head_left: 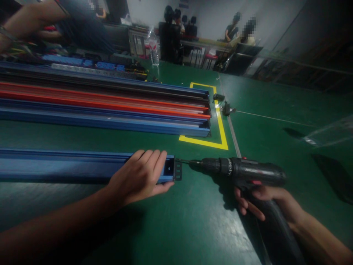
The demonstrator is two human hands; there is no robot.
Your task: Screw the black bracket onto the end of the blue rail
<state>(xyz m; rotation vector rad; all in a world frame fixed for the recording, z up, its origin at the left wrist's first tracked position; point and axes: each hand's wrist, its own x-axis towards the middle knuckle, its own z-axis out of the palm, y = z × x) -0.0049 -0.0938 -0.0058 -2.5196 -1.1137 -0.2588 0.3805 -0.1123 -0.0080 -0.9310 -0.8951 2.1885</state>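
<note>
My left hand (140, 173) is closed around the end of a long blue metal channel (63, 167) that lies on the green tabletop. A black end bracket (178, 171) with slots sticks out from the channel's end, just past my fingers. In my right hand (267, 200) is a black cordless drill (248, 172), my fingers wrapped round its grip. The drill's long bit (189, 161) points left, its tip at the upper corner of the channel's end. Whether the tip sits in a screw is too small to tell.
Blue and red channels (110, 97) lie side by side behind, ending inside a yellow tape outline (224, 136). Small black parts (226, 109) and a plastic bottle (154, 51) stand beyond. A dark flat object (333, 176) is at right. Another person's arm (35, 18) reaches in at upper left.
</note>
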